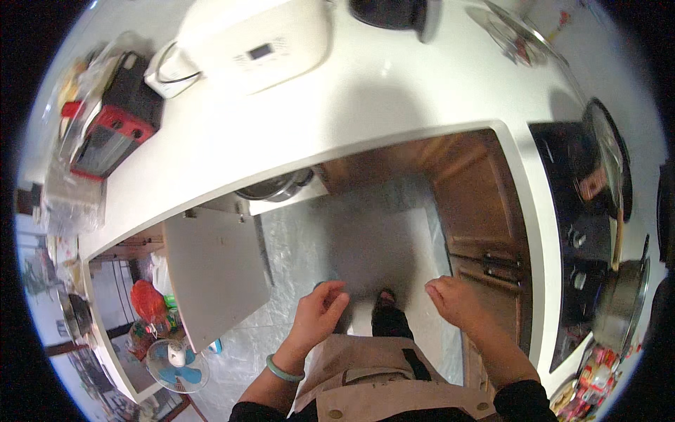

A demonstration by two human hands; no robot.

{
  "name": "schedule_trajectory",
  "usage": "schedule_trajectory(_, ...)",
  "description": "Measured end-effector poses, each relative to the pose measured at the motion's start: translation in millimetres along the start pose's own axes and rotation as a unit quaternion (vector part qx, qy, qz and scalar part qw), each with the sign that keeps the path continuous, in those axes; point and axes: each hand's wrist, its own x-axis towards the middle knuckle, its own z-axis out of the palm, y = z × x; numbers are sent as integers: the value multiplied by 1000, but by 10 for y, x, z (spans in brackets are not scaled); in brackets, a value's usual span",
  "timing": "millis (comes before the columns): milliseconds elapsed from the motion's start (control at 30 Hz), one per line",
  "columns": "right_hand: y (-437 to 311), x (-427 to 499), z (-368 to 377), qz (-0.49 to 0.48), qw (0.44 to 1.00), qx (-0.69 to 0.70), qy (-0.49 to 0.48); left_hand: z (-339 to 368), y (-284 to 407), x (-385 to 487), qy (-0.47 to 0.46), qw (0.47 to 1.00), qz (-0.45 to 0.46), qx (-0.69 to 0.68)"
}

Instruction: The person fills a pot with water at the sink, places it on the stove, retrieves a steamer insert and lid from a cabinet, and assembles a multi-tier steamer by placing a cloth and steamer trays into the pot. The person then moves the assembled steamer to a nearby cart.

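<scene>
My left hand [320, 314], with a pale green bangle [285, 369] on its wrist, hangs over the floor before my apron [364, 358]. Its fingers are loosely curled, the thumb is apart, and nothing shows between them. Across from it, my right hand [454, 301] is in the air near the brown cabinet doors [477, 205]. Its fingers are drawn together and no object is visible in them. Neither hand touches anything. To the left of my left hand, a white cabinet door [216, 274] stands swung out from under the counter.
A white countertop [295, 121] bends round me, bearing a white appliance [263, 47] and a red-black toaster oven [116, 126]. A metal pot [279, 187] sits low beneath its edge. At right is a black gas stove [575, 232]; a fan [178, 364] stands lower left.
</scene>
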Motion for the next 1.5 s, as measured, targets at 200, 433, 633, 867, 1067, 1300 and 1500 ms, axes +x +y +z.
schedule_trajectory(200, -730, 796, 482, 11, 997, 63, -36, -905, -143, -173, 91, 994, -24, 50)
schedule_trajectory(433, -1334, 2390, 1458, 7, 973, 231, 19, -1812, -261, -411, 206, 978, 30, 29)
schedule_trajectory(633, -1320, 3935, 2386, 154, 944, 272, 104, -2144, -322, -382, 197, 980, 27, -15)
schedule_trajectory(867, -1090, 4798, 2722, 218, 918, 307, 127, -2324, -607, 81, 218, 973, 6, -73)
schedule_trajectory(1067, -906, 5139, 2802, 227, 912, 317, 132, -2381, -829, 363, 230, 962, -60, -136)
schedule_trajectory(1300, -830, 5389, 2906, 227, 904, 338, 134, -2494, -1037, 630, 265, 956, -50, -116)
schedule_trajectory(1500, -681, 5355, 2914, 211, 903, 352, 126, -2461, -1171, 813, 268, 955, -48, -117)
